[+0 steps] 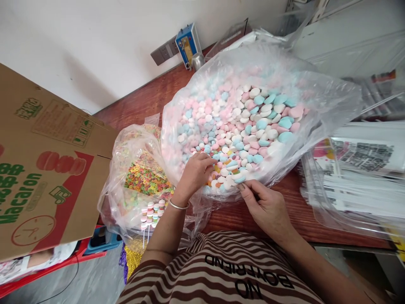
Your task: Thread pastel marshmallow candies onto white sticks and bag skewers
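A big clear plastic bag lies wide open, full of flat round pink, white and pale blue candies. Over its near edge my left hand, a bangle on its wrist, reaches in with bent fingers close together; what they hold, if anything, I cannot make out. My right hand is closed, thumb and finger pinched at the near end of a small candy stack of blue discs with orange between. Orange and yellow ring candies lie loose among the discs near both hands.
Left of the big bag, a smaller bag holds many coloured ring candies. Several stacked candy sticks stand beside my left forearm. A cardboard box rises at left; plastic packaging lies right on the wooden table.
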The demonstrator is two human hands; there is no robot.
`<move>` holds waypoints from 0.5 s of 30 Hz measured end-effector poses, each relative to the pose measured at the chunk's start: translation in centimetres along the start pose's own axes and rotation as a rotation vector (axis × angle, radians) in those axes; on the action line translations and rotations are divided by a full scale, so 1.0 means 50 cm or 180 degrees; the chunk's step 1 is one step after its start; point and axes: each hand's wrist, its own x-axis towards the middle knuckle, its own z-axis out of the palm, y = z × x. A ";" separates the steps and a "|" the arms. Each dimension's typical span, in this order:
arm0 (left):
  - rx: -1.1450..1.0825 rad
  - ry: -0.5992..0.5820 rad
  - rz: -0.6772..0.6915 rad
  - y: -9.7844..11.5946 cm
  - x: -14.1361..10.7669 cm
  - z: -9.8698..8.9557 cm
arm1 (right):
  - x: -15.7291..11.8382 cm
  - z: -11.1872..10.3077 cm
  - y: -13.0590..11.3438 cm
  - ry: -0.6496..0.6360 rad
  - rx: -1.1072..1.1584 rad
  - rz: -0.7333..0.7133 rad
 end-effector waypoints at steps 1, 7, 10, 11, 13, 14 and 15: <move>0.0069 -0.0064 0.0019 0.000 0.004 0.008 | 0.001 -0.001 0.000 -0.0013 -0.0006 -0.0011; -0.0233 0.0280 -0.0367 0.004 -0.002 0.016 | 0.004 -0.006 0.008 -0.0121 -0.0040 0.0016; -0.0222 0.0511 -0.0416 0.004 -0.009 0.009 | 0.003 -0.007 0.012 -0.0121 -0.0031 0.0061; -0.0168 0.0422 -0.0343 0.004 -0.009 0.009 | 0.002 -0.007 0.013 -0.0135 -0.0025 0.0077; -0.0021 0.0105 -0.0231 0.004 -0.007 0.012 | 0.002 -0.005 0.013 -0.0186 -0.0016 0.0115; 0.0048 -0.0047 -0.0222 0.004 -0.005 0.015 | 0.002 -0.005 0.012 -0.0216 -0.0018 0.0140; 0.0105 -0.0165 -0.0228 0.004 -0.003 0.018 | 0.002 -0.005 0.011 -0.0244 -0.0023 0.0165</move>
